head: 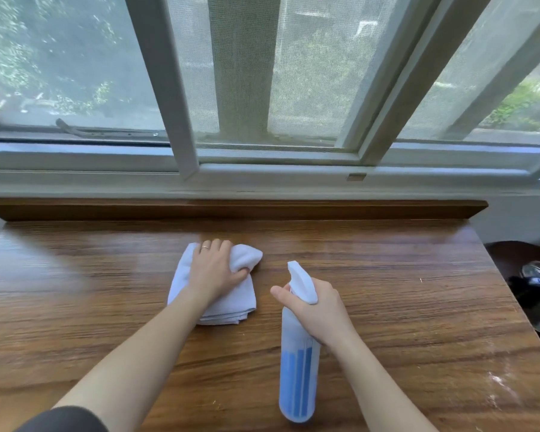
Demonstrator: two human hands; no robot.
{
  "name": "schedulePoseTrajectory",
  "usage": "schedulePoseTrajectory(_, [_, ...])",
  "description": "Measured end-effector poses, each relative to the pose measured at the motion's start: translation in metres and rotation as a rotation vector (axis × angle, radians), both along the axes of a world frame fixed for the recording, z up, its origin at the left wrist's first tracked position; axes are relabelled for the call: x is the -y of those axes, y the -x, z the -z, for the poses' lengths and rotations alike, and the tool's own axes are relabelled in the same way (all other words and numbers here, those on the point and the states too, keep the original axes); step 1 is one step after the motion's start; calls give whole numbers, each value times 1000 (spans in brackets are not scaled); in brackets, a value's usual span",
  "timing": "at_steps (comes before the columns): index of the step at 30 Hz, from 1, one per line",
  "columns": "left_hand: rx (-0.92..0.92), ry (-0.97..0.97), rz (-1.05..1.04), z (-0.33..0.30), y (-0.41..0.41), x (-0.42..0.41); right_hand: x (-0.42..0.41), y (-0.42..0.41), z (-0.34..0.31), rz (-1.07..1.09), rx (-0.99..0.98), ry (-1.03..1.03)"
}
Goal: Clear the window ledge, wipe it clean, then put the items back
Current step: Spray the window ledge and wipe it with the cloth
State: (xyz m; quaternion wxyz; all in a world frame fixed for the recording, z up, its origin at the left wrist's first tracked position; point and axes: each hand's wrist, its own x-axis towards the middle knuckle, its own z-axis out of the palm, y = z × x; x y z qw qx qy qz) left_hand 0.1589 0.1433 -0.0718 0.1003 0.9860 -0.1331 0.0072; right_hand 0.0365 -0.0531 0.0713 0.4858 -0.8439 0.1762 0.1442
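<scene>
I'm standing over the wooden ledge (387,291), and it is stretching wide in front of me, its raised back lip (231,209) running along under the window frame (181,88) and its right edge dropping away toward some dark clutter (536,282) that I cannot make out. Bare wood is lying open to the left of my arms and again to the right, and there is a free strip between the cloth and the back lip. The grain is shining brown, with pale smudges showing near the right front corner. Beyond the glass and the mesh screen (309,73) greenery is blurring past. My left hand (214,268) is lying palm down on the folded white cloth (228,307), fingers curling into its far end and bunching it up, a ring showing on one finger; the cloth is sitting flat on the wood near the middle. My right hand (317,310) is gripping the neck of the spray bottle (298,369), thumb sticking out to the left, the white nozzle pointing forward toward the window. The bottle is tilting back toward me, blue liquid showing in its lower part, just to the right of the cloth and not touching it.
</scene>
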Motion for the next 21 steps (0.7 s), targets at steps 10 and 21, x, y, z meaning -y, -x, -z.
schedulePoseTrajectory(10, [61,32,-10,9,86,-3,-6,9,-2,-49,10,-11])
schedulePoseTrajectory(21, [119,42,40,8,57,1,-7,2,2,-65,4,-13])
